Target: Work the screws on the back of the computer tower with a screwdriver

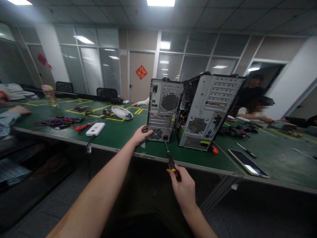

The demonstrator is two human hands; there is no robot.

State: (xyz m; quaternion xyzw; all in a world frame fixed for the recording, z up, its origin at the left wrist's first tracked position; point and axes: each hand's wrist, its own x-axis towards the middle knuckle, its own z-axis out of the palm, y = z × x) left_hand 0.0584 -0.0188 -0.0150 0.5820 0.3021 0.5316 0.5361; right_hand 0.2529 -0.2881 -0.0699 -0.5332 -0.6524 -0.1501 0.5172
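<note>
Two computer cases stand upright on the green table, rear panels toward me. My left hand (140,135) rests against the lower left edge of the smaller computer case (162,109), thumb across the panel and the other fingers partly hidden behind the side. In my right hand (183,183) is a screwdriver (170,160) with a black and yellow handle, held by the handle end. Its shaft points up to the bottom of the panel, close to the red switch by the power socket; whether the tip touches a screw is too small to tell. The larger computer case (208,112) stands just right.
Left on the green table (116,132) are a white power bank (95,129), a red screwdriver (83,126), a heap of cables (58,122) and a white round grille (122,112). A tablet (248,163) lies right. Other people sit at both sides.
</note>
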